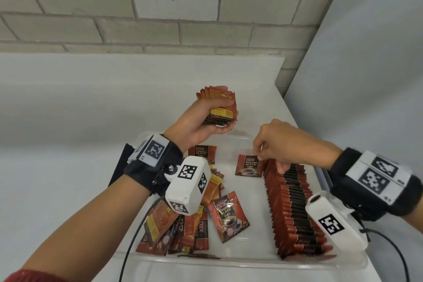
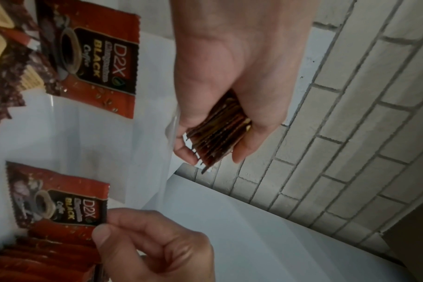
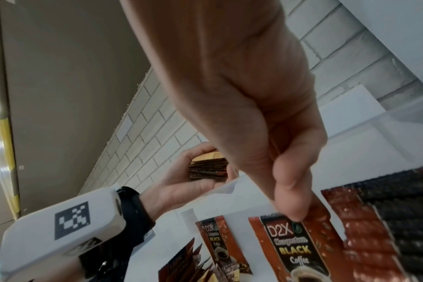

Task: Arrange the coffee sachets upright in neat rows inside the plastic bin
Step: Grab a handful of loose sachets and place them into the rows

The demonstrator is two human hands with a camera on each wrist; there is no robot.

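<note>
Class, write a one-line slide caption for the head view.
Left hand grips a sachet stack; right hand pinches one sachet beside the upright row.

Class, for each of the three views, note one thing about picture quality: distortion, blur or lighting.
Head view: wide-angle bending bows the brick wall courses; lighting even, sachet print sharp. Left wrist view: dim and tilted sideways; the held stack lies in the left hand's shade. Right wrist view: the close right hand looms soft, while the pinched sachet's lettering stays readable.

A plain indoor work corner: a painted brick wall [image 1: 160, 11] behind a bare white table [image 1: 68, 121].
</note>
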